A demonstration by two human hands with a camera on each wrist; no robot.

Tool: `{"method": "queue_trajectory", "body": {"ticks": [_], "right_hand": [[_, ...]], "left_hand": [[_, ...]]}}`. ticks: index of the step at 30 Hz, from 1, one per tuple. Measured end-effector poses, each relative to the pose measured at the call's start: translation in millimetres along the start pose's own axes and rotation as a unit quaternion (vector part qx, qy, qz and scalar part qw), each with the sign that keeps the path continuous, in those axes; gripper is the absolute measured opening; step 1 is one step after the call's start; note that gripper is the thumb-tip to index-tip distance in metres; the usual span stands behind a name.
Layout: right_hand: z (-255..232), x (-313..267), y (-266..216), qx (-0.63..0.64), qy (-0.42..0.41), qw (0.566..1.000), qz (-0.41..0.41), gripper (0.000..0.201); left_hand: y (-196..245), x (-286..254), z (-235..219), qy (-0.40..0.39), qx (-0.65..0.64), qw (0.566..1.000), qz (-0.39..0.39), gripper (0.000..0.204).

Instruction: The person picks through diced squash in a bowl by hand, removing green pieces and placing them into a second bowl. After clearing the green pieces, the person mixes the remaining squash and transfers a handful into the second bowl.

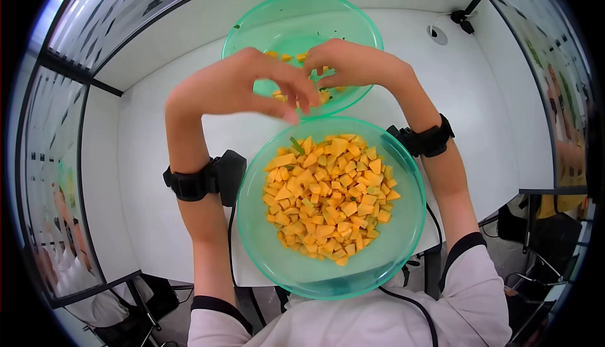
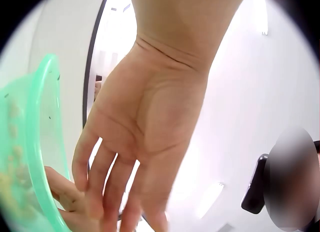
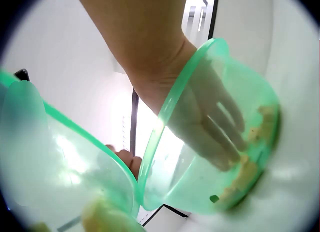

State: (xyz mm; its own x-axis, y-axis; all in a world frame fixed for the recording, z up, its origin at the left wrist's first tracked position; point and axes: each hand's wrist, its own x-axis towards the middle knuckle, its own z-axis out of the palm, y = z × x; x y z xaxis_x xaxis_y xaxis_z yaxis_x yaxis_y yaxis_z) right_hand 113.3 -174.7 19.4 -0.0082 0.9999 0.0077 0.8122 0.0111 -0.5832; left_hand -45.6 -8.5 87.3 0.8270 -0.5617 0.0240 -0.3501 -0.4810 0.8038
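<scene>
Two translucent green bowls stand one behind the other in the head view. The near bowl (image 1: pixel 255 233) holds a heap of diced orange chunks (image 1: pixel 328 202), some edged with green. In the far bowl (image 1: pixel 252 28) lie a few orange chunks (image 1: pixel 285 57) and dark green bits. My right hand (image 1: pixel 356 63) reaches into the far bowl; through its wall in the right wrist view, the extended fingers (image 3: pixel 220 147) are right at the chunks. My left hand (image 1: pixel 246 85) hovers at the far bowl's near side, fingers loosely bent, with an empty palm (image 2: pixel 145 111) in the left wrist view.
Both bowls are on a white table (image 1: pixel 157 158) with low white walls behind and beside it. A cable hole (image 1: pixel 437 35) is at the back right. Black cables (image 1: pixel 232 246) run down from the wrist cameras past the near bowl. Chairs stand below on both sides.
</scene>
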Motion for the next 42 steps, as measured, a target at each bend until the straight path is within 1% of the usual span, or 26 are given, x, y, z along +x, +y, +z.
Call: {"method": "queue_trajectory", "body": {"ticks": [1,2,3,5,6,7,10,11,12,13,14,16,17,20,21,22,24,27,30,36,39,42], "right_hand": [[4,2,5,-0.013,0.0,1.0,-0.009,0.025],[5,2,5,-0.02,-0.004,1.0,0.006,0.025],[4,1,2,-0.029,-0.009,0.999,0.02,0.026],[4,0,-2,-0.049,-0.01,0.998,0.038,0.028],[4,1,-3,-0.061,-0.006,0.997,0.04,0.03],[4,0,-1,-0.082,0.005,0.996,0.037,0.036],[7,1,-2,-0.095,0.06,0.99,0.081,0.045],[9,0,-3,-0.11,0.071,0.988,0.087,0.047],[11,-2,-4,-0.125,0.082,0.984,0.093,0.05],[13,-3,-4,-0.139,0.092,0.981,0.101,0.052],[12,-2,-3,-0.128,0.058,0.983,0.122,0.053],[9,2,-4,-0.104,-0.011,0.981,0.163,0.056],[9,2,-5,-0.115,-0.004,0.983,0.14,0.05],[1,4,-11,-0.078,-0.045,0.987,0.13,0.041],[5,5,-5,-0.028,-0.026,0.994,0.103,0.033],[7,4,-2,-0.021,-0.013,0.996,0.08,0.031],[4,4,-5,-0.005,-0.037,0.993,0.114,0.026],[3,6,-7,-0.016,-0.054,0.991,0.126,0.021],[4,4,-2,-0.028,-0.033,0.993,0.106,0.019],[8,4,1,-0.028,-0.017,0.993,0.116,0.012],[8,4,0,-0.034,-0.011,0.992,0.121,0.011],[9,4,2,-0.033,-0.011,0.993,0.113,0.011]], "left_hand": [[-7,2,0,0.049,0.016,0.998,-0.031,0.024],[-15,4,1,0.098,0.031,0.993,-0.061,0.023],[-25,5,3,0.142,0.077,0.983,-0.088,0.023],[-47,7,7,0.228,0.166,0.949,-0.14,0.024],[-57,9,11,0.238,0.198,0.931,-0.192,0.03],[-65,10,15,0.234,0.241,0.919,-0.208,0.036],[-86,12,27,0.23,0.333,0.881,-0.244,0.05],[-90,13,30,0.23,0.358,0.869,-0.253,0.054],[-86,13,30,0.214,0.38,0.855,-0.28,0.06],[-81,15,27,0.191,0.347,0.868,-0.301,0.059],[-77,17,24,0.167,0.312,0.878,-0.322,0.058],[-82,14,25,0.159,0.301,0.893,-0.294,0.05],[-83,13,25,0.156,0.295,0.9,-0.28,0.046],[-80,16,20,0.136,0.199,0.93,-0.276,0.033],[-81,16,22,0.156,0.19,0.934,-0.259,0.024],[-80,17,21,0.139,0.201,0.93,-0.275,0.021],[-79,16,23,0.139,0.219,0.923,-0.285,0.018],[-82,16,24,0.141,0.233,0.919,-0.284,0.016],[-84,16,22,0.128,0.25,0.908,-0.309,0.017],[-75,19,24,0.135,0.259,0.892,-0.344,0.021],[-79,17,27,0.153,0.261,0.9,-0.313,0.024],[-77,17,26,0.153,0.268,0.897,-0.316,0.023]]}}
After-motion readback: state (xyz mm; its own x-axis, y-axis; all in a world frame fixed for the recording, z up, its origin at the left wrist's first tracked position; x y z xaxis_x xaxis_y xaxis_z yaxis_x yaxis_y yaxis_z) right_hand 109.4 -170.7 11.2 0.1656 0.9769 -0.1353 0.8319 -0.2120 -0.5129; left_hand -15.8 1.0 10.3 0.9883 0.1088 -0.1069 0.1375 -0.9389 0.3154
